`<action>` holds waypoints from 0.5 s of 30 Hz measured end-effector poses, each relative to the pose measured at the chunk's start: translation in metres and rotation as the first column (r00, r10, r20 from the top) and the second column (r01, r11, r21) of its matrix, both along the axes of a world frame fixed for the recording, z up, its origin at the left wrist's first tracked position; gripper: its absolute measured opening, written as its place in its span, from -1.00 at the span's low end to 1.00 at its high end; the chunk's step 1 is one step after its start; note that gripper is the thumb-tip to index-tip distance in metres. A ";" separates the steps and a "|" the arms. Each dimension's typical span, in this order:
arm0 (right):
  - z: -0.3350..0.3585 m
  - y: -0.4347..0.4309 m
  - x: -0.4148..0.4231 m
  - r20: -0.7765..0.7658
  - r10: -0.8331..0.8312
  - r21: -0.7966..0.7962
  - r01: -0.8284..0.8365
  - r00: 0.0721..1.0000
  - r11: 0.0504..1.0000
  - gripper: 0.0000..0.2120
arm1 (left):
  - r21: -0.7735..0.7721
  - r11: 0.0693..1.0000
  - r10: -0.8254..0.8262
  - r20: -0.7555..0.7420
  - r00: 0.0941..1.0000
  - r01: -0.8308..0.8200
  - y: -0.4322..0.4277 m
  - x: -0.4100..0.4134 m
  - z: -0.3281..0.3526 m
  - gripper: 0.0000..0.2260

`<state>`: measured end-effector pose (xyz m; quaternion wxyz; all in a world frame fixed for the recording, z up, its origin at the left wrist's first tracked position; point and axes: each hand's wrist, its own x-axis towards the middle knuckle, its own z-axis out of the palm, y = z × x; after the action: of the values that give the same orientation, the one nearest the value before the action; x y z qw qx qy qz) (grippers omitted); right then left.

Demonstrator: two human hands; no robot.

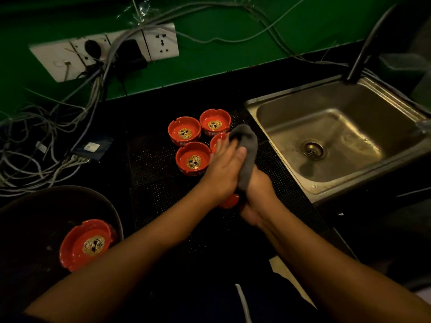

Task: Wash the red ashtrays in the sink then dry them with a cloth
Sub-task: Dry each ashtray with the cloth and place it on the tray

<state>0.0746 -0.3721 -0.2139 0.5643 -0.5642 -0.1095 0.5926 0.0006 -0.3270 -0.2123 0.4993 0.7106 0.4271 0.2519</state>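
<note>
1. Left grip [224,169] curls over the upper end of the grey cloth [247,150], thumb pressing it; right grip [256,201] closes round the lower end.
2. Between the wrists the held ashtray [231,201] shows only a red edge; which grip bears it I cannot tell.
3. It looks glazed and stiff, likely wet, so slippery and easy to chip. Best taken by the rim, through the cloth.
4. Four more ashtrays [193,158] stand on the worktop mat [149,159] beside the sink [345,127]; another lies in a dark basin [35,229].
</note>
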 end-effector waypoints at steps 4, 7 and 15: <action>0.016 -0.003 0.004 0.154 0.114 0.072 -0.127 0.981 0.989 -0.67 | -0.414 0.905 0.206 0.222 0.953 -0.099 0.005 -0.017 0.002 -0.62; 0.026 -0.003 0.017 0.220 0.193 0.080 -0.215 0.956 0.973 -0.61 | -0.519 0.847 0.279 0.241 0.930 -0.120 0.002 -0.027 0.002 -0.61; 0.032 -0.001 0.036 0.246 0.394 0.010 -0.409 0.886 0.912 -0.62 | -0.542 0.840 0.166 0.201 0.965 -0.032 0.007 -0.041 0.019 -0.68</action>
<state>0.1103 -0.3726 -0.1816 0.4292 -0.5788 -0.3089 0.6208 -0.0406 -0.3205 -0.1930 0.7113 0.4845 0.4530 0.2325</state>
